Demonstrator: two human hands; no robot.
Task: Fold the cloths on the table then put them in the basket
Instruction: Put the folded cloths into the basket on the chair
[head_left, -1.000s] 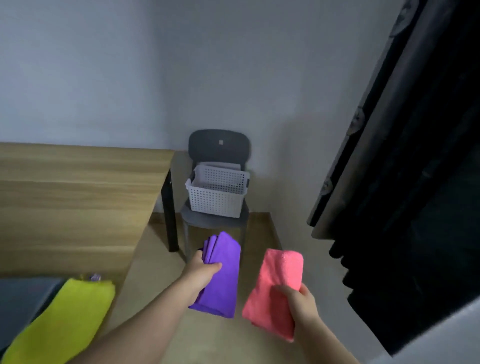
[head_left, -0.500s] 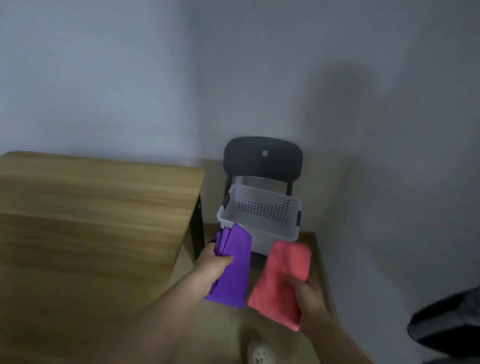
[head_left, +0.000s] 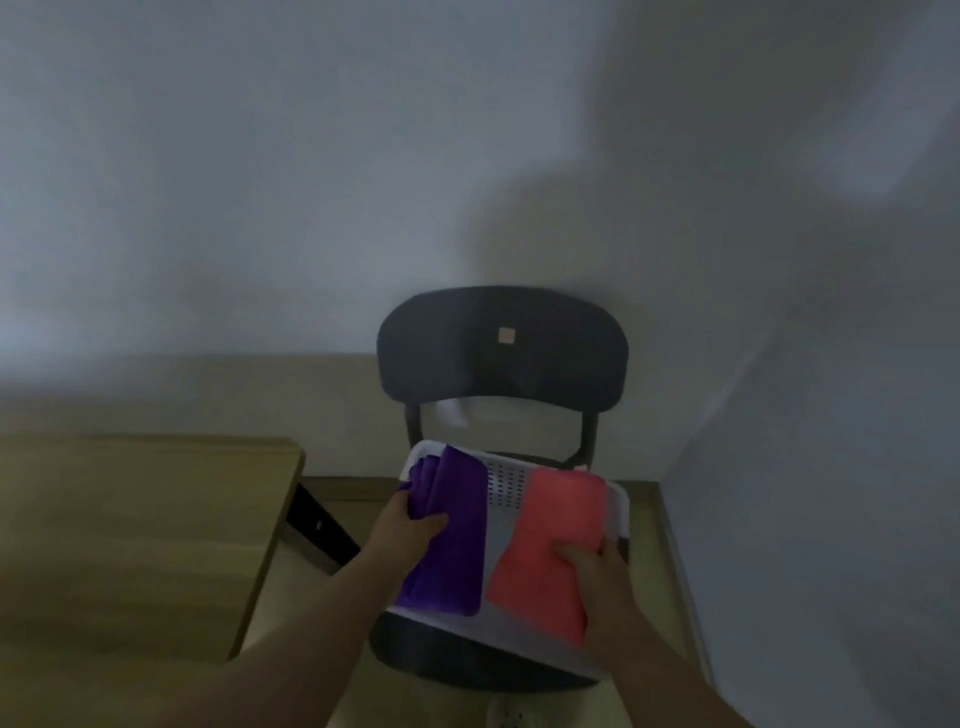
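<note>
White perforated plastic basket (head_left: 506, 488) on the seat of a dark grey plastic chair (head_left: 501, 353). Over the basket's opening, toward its left side, a folded purple cloth (head_left: 460, 551), gripped by the left hand (head_left: 410, 525), thumb across the top, fingers hidden beneath. Toward the basket's right side, a folded coral-pink cloth (head_left: 550, 525), clamped at its near end in the right hand (head_left: 597, 571). Between the two cloths, a strip of bare basket. Impossible to tell whether either cloth touches the basket's bottom. Most of the basket's inside covered by the cloths. Left of the basket, a light wooden table (head_left: 130, 530), cut off at the frame edge. Below the basket's near rim, a small pale object, blurred and cropped, not identifiable.
</note>
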